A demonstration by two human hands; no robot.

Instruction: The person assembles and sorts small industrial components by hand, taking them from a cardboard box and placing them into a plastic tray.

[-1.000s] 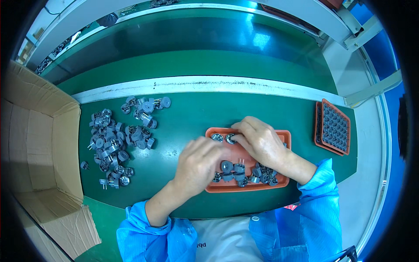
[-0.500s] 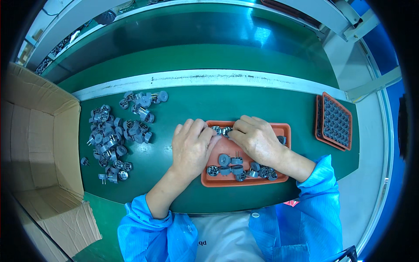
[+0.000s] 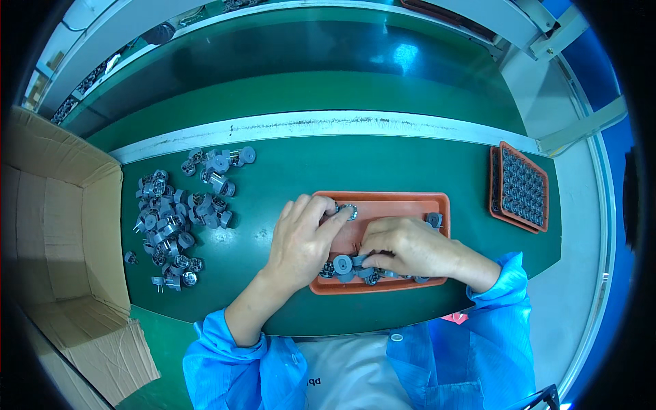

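An orange-brown shallow tray [image 3: 389, 199] lies on the green table in front of me. At its far left corner my left hand [image 3: 304, 229] is closed, thumb and fingers against small round parts with shiny metal faces [image 3: 352, 212]. My right hand [image 3: 403, 242] reaches into the near half of the tray, its thumb and fingers closed around a grey round part with pins [image 3: 359, 260]. Beside it sit more such parts, including one with its flat grey face up [image 3: 342, 264]. Some are hidden under my right hand. Another grey part [image 3: 434, 219] rests near the tray's right wall.
A loose heap of grey round pinned parts [image 3: 164, 219] covers the left of the table. An open cardboard box [image 3: 102, 239] stands beyond it at the left edge. Two stacked trays filled with parts [image 3: 523, 188] sit at the right. A white rail [image 3: 328, 123] runs along the back.
My right hand has moved from the tray's far wall down to the parts in its near half. My left hand has stayed at the far left corner, holding on there.
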